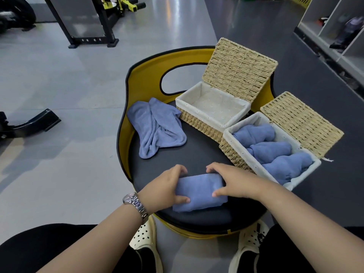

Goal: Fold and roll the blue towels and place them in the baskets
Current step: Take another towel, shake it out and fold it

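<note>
The left hand grips the left end of a folded blue towel at the lower middle of the frame, fingers curled over its far edge and thumb pressed on top. The right hand holds the right end the same way, fingers hooked over the far edge and thumb on the near face. The towel lies flat on the dark counter, a round padded top with a yellow rim.

The cloth looks soft, light and limp, with a slightly fuzzy nap that should not slip much under the fingers. It will likely sag or unfold if lifted by one corner, so holding both ends and keeping the layers pinched together is the sensible grip. Rolling it tight probably needs steady pressure along its full width.

A second, crumpled towel lies loose left of centre, not yet folded. At the right, the near basket already holds three rolled towels side by side, and it looks full. Just behind it, touching or nearly so, the empty basket has a white liner and its woven lid propped open, so it is probably the next place for a roll.

Around the counter is a smooth grey floor. Gym equipment stands at the upper left, and white shelves fill the upper right.
</note>
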Motion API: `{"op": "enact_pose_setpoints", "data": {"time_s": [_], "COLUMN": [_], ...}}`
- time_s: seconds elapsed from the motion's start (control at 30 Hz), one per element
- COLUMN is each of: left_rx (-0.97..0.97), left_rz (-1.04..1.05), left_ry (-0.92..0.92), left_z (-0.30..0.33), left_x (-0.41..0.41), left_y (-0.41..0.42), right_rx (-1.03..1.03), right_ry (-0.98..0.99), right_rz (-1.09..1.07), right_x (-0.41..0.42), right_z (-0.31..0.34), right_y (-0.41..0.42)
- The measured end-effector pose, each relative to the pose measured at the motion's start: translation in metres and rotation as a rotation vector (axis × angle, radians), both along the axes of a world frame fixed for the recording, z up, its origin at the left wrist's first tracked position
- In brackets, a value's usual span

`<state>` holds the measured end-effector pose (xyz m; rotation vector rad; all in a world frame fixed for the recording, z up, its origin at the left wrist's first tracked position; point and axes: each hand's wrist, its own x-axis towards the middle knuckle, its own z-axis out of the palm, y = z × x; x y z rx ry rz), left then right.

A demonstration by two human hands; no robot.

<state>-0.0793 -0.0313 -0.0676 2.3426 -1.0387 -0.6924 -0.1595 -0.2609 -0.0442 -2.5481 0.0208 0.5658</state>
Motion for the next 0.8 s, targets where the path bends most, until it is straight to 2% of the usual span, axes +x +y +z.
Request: {"op": "enact_pose_setpoints", "data": {"time_s": [0.1, 0.23, 0.37, 0.43, 0.6, 0.7, 0.8], "left_rx": [0.137, 0.231, 0.318, 0.281, 0.068, 0.115, 0.163], "left_rz": [-0.064, -0.143, -0.175, -0.138, 0.053, -0.041, -0.025], "left_ry": [-0.075, -0.269, -0.412, -0.415, -0.405, -0.450, -0.380], "left_z": [-0.004, -0.007, -0.009, -0.007, 0.005, -0.008, -0.013], "left_x": [-0.005, -0.016, -0.033, -0.036, -0.023, -0.019, -0.020], "left_y": [0.000, 0.001, -0.001, -0.003, -0.002, 0.004, 0.005], "right_rx": [-0.120, -0.295, -0.347, -0.362, -0.390, -0.435, -0.390], "right_ry": [0.100, 0.005, -0.006, -0.057, -0.410, -0.372, -0.328], "right_rz": [0.081, 0.207, 0.276, 0.290, 0.191, 0.208, 0.219], "right_x": [-0.006, -0.011, -0.013, -0.014, -0.010, -0.016, -0.014], "right_z": [-0.001, -0.004, -0.011, -0.014, -0.012, -0.025, -0.036], "right_y": [0.011, 0.024, 0.027, 0.029, 0.021, 0.020, 0.020]}}
